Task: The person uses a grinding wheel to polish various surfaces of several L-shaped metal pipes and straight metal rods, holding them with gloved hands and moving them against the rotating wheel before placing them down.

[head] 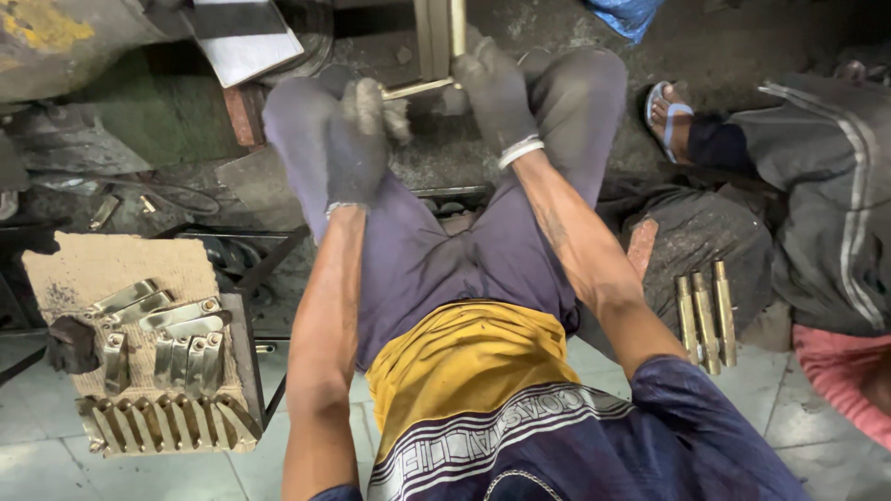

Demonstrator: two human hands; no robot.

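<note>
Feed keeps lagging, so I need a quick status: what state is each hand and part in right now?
left hand: gloved, closed on brass rod's near end
right hand: gloved, gripping the rod's far end
brass rod: held level between both hands
three brass rods: lying side by side, untouched
metal brackets: laid in rows on sackcloth

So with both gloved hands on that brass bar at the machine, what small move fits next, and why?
Probably keep the brass bar pressed steady against the machine. The left hand grips one end and the right hand the other, so it is held but not yet drawn back toward the finished pieces on the stand.
</note>
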